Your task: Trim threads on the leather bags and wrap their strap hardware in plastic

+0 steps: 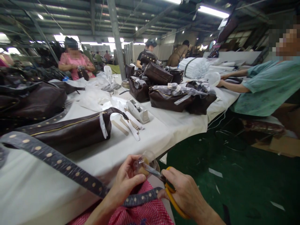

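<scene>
My left hand (pixel 125 182) is closed, pinching a small clear, tan-tinted piece (pixel 143 164) at the table's near edge. My right hand (pixel 187 195) grips yellow-handled scissors (pixel 172 200), with their blades (pixel 152 171) at that piece. A dark studded strap (pixel 58 162) runs from the left across the white table (pixel 150 137) and over my lap under both hands. It leads back to a dark brown bag with a gold zipper (pixel 70 129) lying on the table.
A tape dispenser (pixel 138 111) and paper strips lie mid-table. Several brown bags (pixel 180 98) wrapped in plastic stand farther back, and others (pixel 30 100) pile at the left. A person in a teal shirt (pixel 264 87) sits at the right; others work beyond. Green floor (pixel 234 181) lies right.
</scene>
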A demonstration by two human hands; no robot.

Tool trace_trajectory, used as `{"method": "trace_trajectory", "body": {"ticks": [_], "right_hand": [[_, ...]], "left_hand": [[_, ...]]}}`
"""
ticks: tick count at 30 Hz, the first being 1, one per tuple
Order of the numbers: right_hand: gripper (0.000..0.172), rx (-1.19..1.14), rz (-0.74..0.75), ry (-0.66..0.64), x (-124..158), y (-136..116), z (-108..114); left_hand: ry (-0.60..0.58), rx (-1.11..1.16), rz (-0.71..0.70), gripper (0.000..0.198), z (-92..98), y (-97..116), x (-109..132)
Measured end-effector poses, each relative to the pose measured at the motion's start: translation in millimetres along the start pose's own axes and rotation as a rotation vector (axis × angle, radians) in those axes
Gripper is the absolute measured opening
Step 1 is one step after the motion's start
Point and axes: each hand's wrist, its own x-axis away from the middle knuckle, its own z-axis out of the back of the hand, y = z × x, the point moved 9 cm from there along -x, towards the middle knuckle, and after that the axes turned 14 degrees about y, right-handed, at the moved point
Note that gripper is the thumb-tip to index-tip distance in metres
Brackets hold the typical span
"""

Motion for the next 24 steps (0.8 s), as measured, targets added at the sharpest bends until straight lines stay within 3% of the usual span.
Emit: {"method": "trace_trajectory", "body": {"ticks": [3, 8, 19, 24], "right_hand": [[0.032, 0.049, 0.01, 0.005, -3.8, 0.2, 5.7], [0.032, 0.067, 0.105, 0.006, -7.8, -2.7, 11.6], [0.033, -0.016, -0.019, -0.017, -9.0, -2.9, 1.6], [0.028, 0.0, 0.018, -0.019, -11.9, -1.6, 6.8]], "left_hand": [[0.057, -0.012, -0.032, 0.04, 2.2, 0.8, 0.6], [-0.025, 0.01, 0.009, 0.041, -7.5, -1.1, 3.2], [0.065, -0.033, -0.079, 0.038, -4.0, -10.8, 7.4], [0.117, -0.125, -0.087, 0.039, -2.5, -5.3, 8.4]]}}
